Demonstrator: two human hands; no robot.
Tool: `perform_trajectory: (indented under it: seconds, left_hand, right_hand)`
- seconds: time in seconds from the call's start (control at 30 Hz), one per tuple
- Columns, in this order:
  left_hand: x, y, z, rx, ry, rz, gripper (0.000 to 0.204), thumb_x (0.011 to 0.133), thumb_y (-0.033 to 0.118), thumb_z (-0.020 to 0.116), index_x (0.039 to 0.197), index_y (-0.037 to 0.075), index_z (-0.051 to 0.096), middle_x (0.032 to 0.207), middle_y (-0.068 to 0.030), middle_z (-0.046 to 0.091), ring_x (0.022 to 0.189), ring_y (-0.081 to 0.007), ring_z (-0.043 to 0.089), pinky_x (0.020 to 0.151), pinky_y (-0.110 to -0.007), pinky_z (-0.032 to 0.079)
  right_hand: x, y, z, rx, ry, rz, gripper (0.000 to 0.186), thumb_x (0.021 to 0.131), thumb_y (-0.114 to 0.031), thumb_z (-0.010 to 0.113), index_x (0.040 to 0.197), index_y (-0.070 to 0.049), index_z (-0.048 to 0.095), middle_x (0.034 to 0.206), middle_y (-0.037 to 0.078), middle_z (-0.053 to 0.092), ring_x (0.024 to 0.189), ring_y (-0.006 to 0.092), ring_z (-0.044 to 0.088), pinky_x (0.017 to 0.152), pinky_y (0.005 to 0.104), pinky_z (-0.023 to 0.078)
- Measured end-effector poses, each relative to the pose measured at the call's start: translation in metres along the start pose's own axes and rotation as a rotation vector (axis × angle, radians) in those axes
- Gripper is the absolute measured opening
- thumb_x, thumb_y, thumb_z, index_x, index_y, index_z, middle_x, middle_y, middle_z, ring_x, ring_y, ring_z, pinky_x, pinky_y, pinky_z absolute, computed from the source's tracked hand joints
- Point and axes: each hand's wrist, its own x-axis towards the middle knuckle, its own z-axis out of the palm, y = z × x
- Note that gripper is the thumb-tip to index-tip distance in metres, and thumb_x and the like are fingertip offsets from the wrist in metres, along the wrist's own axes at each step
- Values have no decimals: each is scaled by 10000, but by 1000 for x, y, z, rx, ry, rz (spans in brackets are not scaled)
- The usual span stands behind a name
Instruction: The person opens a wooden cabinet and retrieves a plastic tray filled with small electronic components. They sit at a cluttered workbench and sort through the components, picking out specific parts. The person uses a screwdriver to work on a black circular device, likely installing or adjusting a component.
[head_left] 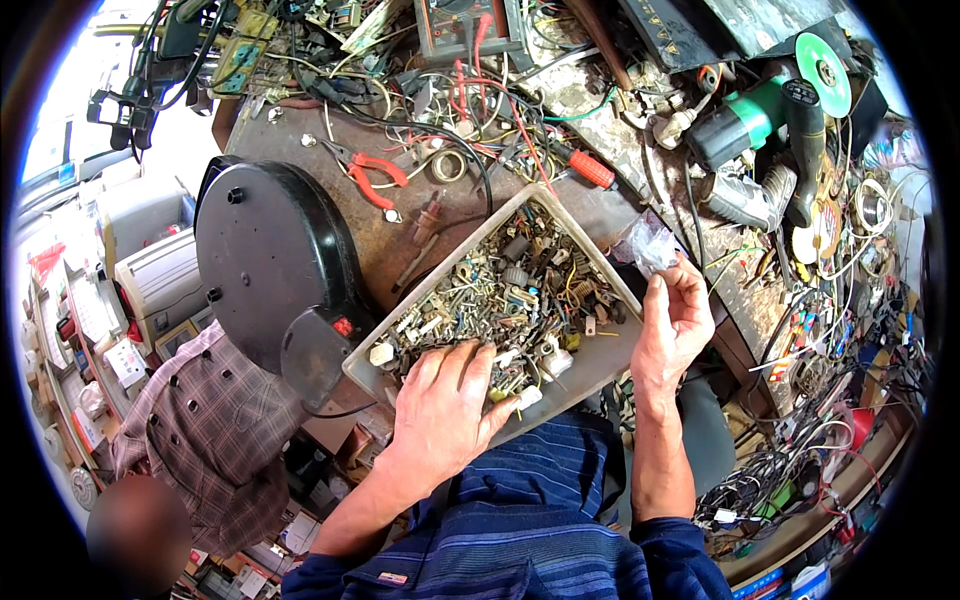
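Note:
A shallow off-white tray [608, 375] full of small screws, metal bits and electronic parts lies in front of me, tilted toward my lap. My left hand [440, 400] rests over its near left part, fingers on the loose parts and thumb spread away beside a small white connector [529, 398]. Just past the tray's right side, my right hand [675, 325] is raised, thumb and forefinger pinched on a small clear plastic bag [650, 243]. What the bag holds, if anything, is too unclear to tell.
A round black appliance [275, 265] stands left of the tray. Red-handled pliers [370, 178], a red probe [590, 168] and tangled wires lie beyond it. At the right are a green angle grinder [750, 125] and cable heaps. A person in a checked jacket [210, 430] is at lower left.

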Motion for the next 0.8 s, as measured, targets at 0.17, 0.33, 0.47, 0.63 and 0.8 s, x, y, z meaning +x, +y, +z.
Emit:
perform_trajectory:
  seconds: [0.17, 0.33, 0.47, 0.63, 0.8]
  left_hand:
    - [-7, 2, 1, 27, 4, 23, 656, 848, 381, 826, 1361, 27, 620, 1348, -159, 641, 1221, -346, 596, 1045, -478, 503]
    - [-8, 3, 2, 33, 17, 30, 652, 840, 366, 835, 1353, 25, 623, 1345, -153, 646, 1223, -337, 597, 1044, -471, 501]
    - [-8, 1, 3, 13, 21, 30, 654, 835, 357, 840, 1354, 23, 622, 1343, -148, 648, 1223, -333, 598, 1049, -471, 498]
    - [-8, 4, 3, 17, 27, 28, 650, 828, 349, 844, 1348, 23, 630, 1341, -147, 650, 1220, -330, 600, 1053, -469, 497]
    - [-11, 4, 2, 1, 28, 32, 635, 816, 329, 855, 1332, 25, 644, 1332, -148, 653, 1213, -331, 604, 1055, -469, 497]
  right_hand:
    - [0, 1, 0, 1, 9, 1, 101, 1004, 39, 631, 1105, 37, 630, 1205, 53, 616, 953, 64, 601, 830, 221, 492]
    - [0, 1, -1, 3, 9, 19, 92, 1002, 40, 632, 1095, 38, 630, 1214, 58, 614, 952, 64, 600, 838, 225, 491]
    - [0, 1, 0, 8, 13, 20, 101, 1005, 34, 631, 1105, 35, 627, 1206, 53, 617, 947, 62, 595, 853, 225, 485]
    - [1, 0, 0, -5, 4, 5, 101, 1008, 27, 631, 1108, 35, 625, 1204, 55, 618, 951, 63, 596, 868, 229, 484]
    - [0, -1, 1, 7, 14, 12, 108, 1012, 20, 631, 1118, 35, 625, 1168, 45, 624, 959, 62, 595, 876, 232, 484]
